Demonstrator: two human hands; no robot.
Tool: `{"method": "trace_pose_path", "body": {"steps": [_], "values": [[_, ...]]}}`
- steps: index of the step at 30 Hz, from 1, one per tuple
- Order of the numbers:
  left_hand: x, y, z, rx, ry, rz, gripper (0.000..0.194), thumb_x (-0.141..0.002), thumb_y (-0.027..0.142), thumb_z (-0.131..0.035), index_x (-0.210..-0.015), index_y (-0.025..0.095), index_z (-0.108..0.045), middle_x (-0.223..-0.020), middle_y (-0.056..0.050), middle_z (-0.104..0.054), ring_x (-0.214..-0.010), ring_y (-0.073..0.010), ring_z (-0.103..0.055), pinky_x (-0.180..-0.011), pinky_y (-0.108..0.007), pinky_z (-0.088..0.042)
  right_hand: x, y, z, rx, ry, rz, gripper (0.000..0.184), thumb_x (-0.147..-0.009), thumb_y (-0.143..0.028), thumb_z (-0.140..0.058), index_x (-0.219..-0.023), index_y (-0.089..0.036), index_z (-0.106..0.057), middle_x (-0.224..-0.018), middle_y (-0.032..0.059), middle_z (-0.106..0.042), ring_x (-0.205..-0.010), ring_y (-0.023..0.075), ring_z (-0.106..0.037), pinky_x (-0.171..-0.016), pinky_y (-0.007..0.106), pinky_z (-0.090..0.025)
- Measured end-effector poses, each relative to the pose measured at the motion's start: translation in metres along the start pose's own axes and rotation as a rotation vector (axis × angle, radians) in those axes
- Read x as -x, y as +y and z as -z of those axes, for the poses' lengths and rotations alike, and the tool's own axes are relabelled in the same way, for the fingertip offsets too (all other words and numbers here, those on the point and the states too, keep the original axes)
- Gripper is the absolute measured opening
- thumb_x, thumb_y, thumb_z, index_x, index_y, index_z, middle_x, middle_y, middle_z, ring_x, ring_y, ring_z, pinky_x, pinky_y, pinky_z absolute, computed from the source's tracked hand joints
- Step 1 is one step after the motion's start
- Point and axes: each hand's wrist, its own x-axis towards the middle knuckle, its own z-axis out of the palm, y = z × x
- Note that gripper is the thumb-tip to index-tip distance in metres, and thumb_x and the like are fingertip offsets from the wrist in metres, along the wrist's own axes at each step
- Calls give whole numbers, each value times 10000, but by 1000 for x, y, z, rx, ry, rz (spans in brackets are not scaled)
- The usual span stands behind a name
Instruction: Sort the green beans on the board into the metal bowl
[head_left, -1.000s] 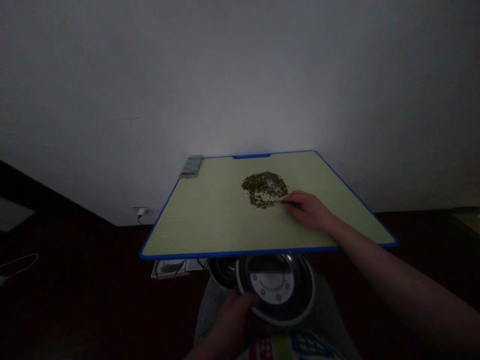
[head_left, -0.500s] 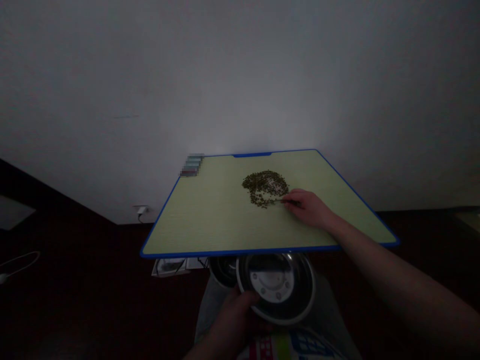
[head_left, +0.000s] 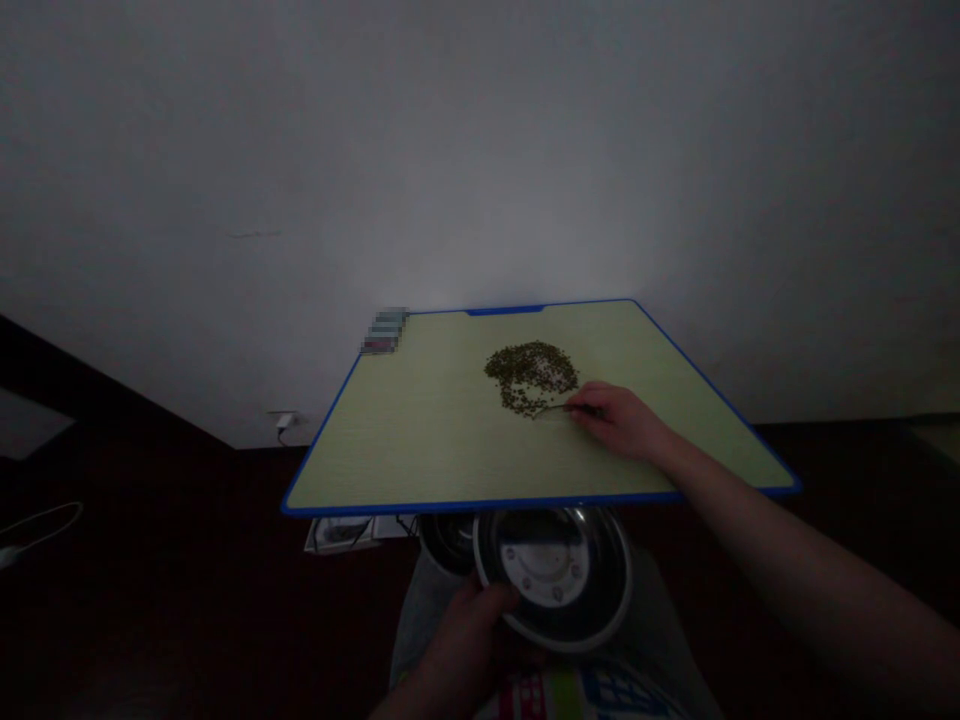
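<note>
My right hand (head_left: 615,420) is over the board, its fingers pinched on a slim metal tool (head_left: 559,407) that looks like tweezers. The tool's thin tip points left and reaches the near edge of a loose pile of small greenish-brown grains (head_left: 517,362). The pile curves around a thinner patch on its right. Below the board's front edge, my left hand (head_left: 469,620) grips the rim of a shiny metal bowl (head_left: 555,625), with the thumb inside it. The bowl tilts toward me above my lap; a few tiny specks may lie in it, too dim to tell.
The pale-green board (head_left: 420,440) has a blue edge and stands against a grey wall (head_left: 480,150). A blurred-out item (head_left: 384,332) lies on its far left corner. Under the board are a second metal bowl (head_left: 448,535) and a white box (head_left: 341,535). A plug (head_left: 284,422) sits in the wall.
My right hand has shifted very slightly right and toward me, and the tool's tip now sits at the pile's near edge. The left hand and the bowl stay in place.
</note>
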Motion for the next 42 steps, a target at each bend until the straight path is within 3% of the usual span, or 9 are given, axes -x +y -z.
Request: {"method": "trace_pose_path", "body": {"steps": [5, 10, 17, 28, 42], "values": [[-1, 0, 0, 0, 17, -5, 373, -714, 164, -644, -1081, 126, -590, -782, -87, -796, -552, -230, -712, -456, -308, -547, -1, 0, -2, -9, 19, -34, 233, -871, -222, -523, -940, -181, -741, -895, 90, -706, -857, 219, -654, -783, 357, -512], [0, -1, 0, -13, 33, -2, 276, -715, 171, -645, -985, 122, -614, -678, -73, -773, -502, -215, -688, -436, -291, -527, -3, -3, -2, -5, 14, -51, 237, -870, -217, -527, -959, -183, -744, -899, 91, -709, -865, 219, -651, -780, 356, -511], [3, 2, -3, 32, 4, -3, 332, -724, 146, -625, -1055, 133, -626, -872, -116, -801, -682, -266, -742, -447, -287, -527, -5, -1, -4, -5, 8, -45, 222, -865, -213, -540, -946, -181, -744, -899, 88, -700, -836, 210, -645, -750, 344, -507], [2, 3, -1, 18, -42, 10, 386, -727, 175, -650, -1110, 121, -647, -900, -137, -797, -654, -252, -737, -466, -283, -537, -7, 1, -8, -5, 7, 4, 211, -864, -197, -546, -951, -187, -737, -884, 82, -692, -837, 208, -643, -764, 341, -505], [0, 4, -1, 30, 38, -15, 294, -700, 154, -655, -991, 122, -623, -748, -103, -772, -630, -258, -725, -463, -302, -542, -5, -14, -6, -42, -56, -2, 227, -865, -183, -528, -954, -184, -737, -865, 69, -676, -830, 194, -629, -747, 324, -493]]}}
